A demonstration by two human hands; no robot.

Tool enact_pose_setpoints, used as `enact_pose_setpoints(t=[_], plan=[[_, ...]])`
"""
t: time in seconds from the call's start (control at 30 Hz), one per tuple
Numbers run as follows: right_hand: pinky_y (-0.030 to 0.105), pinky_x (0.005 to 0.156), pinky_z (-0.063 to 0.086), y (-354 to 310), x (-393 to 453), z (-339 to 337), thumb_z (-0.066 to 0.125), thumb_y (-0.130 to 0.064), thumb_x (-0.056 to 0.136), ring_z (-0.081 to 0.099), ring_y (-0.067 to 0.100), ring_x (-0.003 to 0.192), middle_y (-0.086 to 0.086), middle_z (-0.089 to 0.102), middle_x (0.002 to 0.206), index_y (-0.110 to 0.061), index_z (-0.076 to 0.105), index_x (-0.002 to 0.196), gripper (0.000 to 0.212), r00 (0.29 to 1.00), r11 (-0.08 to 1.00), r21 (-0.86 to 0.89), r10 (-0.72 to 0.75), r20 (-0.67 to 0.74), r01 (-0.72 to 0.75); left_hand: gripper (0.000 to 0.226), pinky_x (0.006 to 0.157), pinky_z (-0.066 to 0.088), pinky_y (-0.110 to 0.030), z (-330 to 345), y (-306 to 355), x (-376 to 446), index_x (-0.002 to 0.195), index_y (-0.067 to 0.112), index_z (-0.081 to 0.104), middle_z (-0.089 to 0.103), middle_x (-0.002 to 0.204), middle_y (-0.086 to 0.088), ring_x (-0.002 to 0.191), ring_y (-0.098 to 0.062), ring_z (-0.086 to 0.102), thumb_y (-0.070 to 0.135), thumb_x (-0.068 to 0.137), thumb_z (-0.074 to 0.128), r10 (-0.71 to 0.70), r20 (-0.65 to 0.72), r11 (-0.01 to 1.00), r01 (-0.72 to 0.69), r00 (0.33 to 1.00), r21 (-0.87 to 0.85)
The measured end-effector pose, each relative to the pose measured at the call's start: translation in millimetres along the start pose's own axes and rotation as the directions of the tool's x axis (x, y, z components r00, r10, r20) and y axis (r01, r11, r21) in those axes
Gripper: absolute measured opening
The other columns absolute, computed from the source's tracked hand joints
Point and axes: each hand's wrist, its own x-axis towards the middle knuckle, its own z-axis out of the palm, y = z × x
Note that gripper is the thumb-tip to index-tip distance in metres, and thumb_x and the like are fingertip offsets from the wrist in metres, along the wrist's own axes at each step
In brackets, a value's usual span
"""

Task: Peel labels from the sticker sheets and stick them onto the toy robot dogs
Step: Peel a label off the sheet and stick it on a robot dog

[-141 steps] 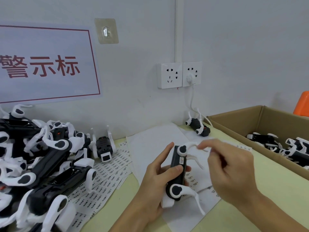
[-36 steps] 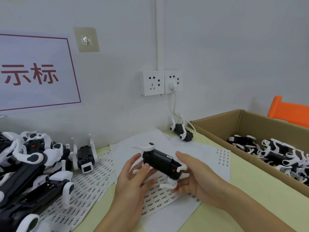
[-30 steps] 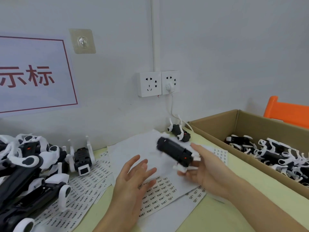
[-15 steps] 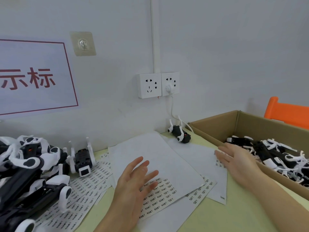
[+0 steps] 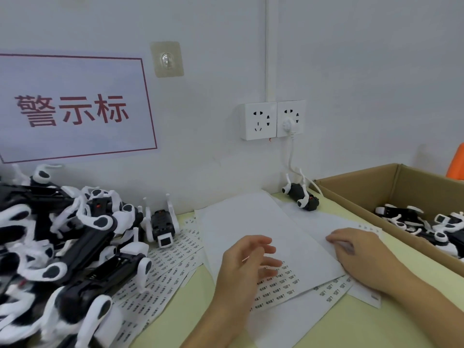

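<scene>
Both hands empty, over the paper in lower centre of frame. Left hand [image 5: 247, 267] hovers above the white sticker sheets with small black-printed labels [image 5: 277, 285], fingers relaxed and loosely spread, pointing right; contact with the paper can't be confirmed. Right hand [image 5: 359, 254] lies palm down, fingers straight, tips on the plain white backing sheet [image 5: 253, 222] near its right edge.

Task items: more printed label sheets [image 5: 170, 262] fan out left of centre, partly under the heap of black-and-white toy robot dogs [image 5: 57, 242] filling lower left. One black-and-white toy dog lying on its back [image 5: 162, 222] sits at the heap's right edge, legs up, on those sheets. Another small toy dog [image 5: 300, 194] lies at the wall, upper right of the papers, just beside the brown cardboard box [image 5: 356, 187]. Box at right edge holds more toy dogs [image 5: 421, 222].

Pale yellow-green tabletop [image 5: 351, 322]. White double wall socket [image 5: 272, 120], upper centre, with a white plug and cord [image 5: 291, 146] running down behind the small dog. Clear adhesive wall hook [image 5: 167, 59] above left. Orange object [image 5: 457, 162] at right edge, can't identify.

Writing: white wall sign with red border [image 5: 72, 106], upper left, reads "警示标". Label print too small to read.
</scene>
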Motion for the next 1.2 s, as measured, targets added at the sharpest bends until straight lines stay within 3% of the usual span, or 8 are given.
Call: enact_pose_setpoints(t=[0.4,0.53,0.73,0.83,0.93,1.03,1.13,1.2], plan=[[0.029,0.109,0.037,1.8,0.2,1.4,0.056,-0.005,0.094,0.058,0.016,0.119,-0.005,0.068,0.122,-0.017,0.074,0.113,0.029,0.999,0.998,-0.032,-0.048,-0.005,0.048,0.035,0.064,0.051,-0.028,-67.0,33.6,36.0,0.088,0.017,0.066,0.066,0.079,0.001,0.054,0.000,0.062,-0.008,0.094,0.044,0.165,-0.609,0.982,-0.187,0.776,0.027],[0.029,0.109,0.036,1.9,0.7,1.6,0.056,-0.005,0.094,0.058,0.016,0.119,-0.005,0.068,0.121,-0.019,0.074,0.112,0.029,0.999,0.999,-0.024,-0.033,-0.007,0.033,0.031,0.067,0.048,-0.025,-73.4,46.5,40.3,0.090,0.019,0.069,0.068,0.083,0.003,0.068,-0.007,0.066,-0.005,0.094,0.048,0.143,-0.564,0.989,-0.099,0.813,0.108],[0.021,0.109,0.030,-10.6,-2.8,0.6,0.049,-0.010,0.100,0.049,0.009,0.129,-0.014,0.058,0.134,-0.029,0.063,0.126,0.035,0.997,0.998,0.014,-0.067,-0.033,0.067,0.023,0.065,0.053,-0.029,-40.7,56.7,30.9,0.092,0.000,0.062,0.061,0.086,-0.015,0.076,-0.024,0.062,-0.007,0.095,0.041,-0.214,-0.385,0.914,0.045,0.898,-0.403],[0.011,0.103,0.028,-34.5,-12.7,-4.4,0.052,-0.027,0.101,0.043,-0.008,0.129,-0.038,0.049,0.132,-0.048,0.059,0.125,0.034,0.983,0.969,0.169,-0.171,-0.060,0.179,0.028,0.062,0.054,-0.032,-21.4,50.2,20.9,0.097,0.000,0.062,0.063,0.089,-0.016,0.078,-0.028,0.064,-0.011,0.092,0.038,-0.257,-0.310,0.901,0.110,0.915,-0.420],[-0.004,0.099,0.022,-54.7,-19.6,-2.0,0.054,-0.048,0.095,0.020,-0.032,0.129,-0.055,0.030,0.135,-0.063,0.053,0.127,0.035,0.944,0.929,0.230,-0.318,0.088,0.291,0.034,0.061,0.056,-0.031,-15.5,42.8,19.2,0.097,0.006,0.066,0.067,0.093,-0.012,0.081,-0.025,0.066,-0.013,0.092,0.037,-0.165,-0.318,0.959,0.076,0.934,-0.274],[0.004,0.109,0.008,-59.6,-21.6,7.3,0.047,-0.058,0.096,0.009,-0.034,0.128,-0.052,0.021,0.139,-0.064,0.048,0.127,0.032,0.908,0.940,0.085,-0.341,0.243,0.330,0.031,0.073,0.051,-0.028,-32.7,34.5,24.8,0.094,0.020,0.064,0.064,0.107,-0.001,0.097,-0.018,0.061,-0.004,0.093,0.045,0.168,-0.387,0.967,-0.076,0.906,0.243],[0.014,0.115,0.014,-56.0,-23.1,10.3,0.042,-0.059,0.098,0.019,-0.022,0.133,-0.044,0.030,0.142,-0.062,0.052,0.125,0.029,0.909,0.956,0.049,-0.291,0.299,0.291,0.030,0.083,0.034,-0.025,-62.5,17.4,30.3,0.115,0.019,0.060,0.048,0.129,0.000,0.121,-0.019,0.041,0.003,0.089,0.056,0.484,-0.291,0.614,-0.084,0.825,0.785],[0.015,0.113,0.015,-54.8,-23.5,9.6,0.040,-0.057,0.099,0.022,-0.019,0.133,-0.044,0.033,0.141,-0.061,0.054,0.123,0.028,0.911,0.962,0.056,-0.273,0.309,0.269,0.045,0.097,0.034,-0.035,-82.2,5.9,34.6,0.131,0.012,0.054,0.038,0.144,-0.009,0.134,-0.029,0.030,0.006,0.086,0.059,0.491,-0.287,0.455,0.038,0.822,0.890]])
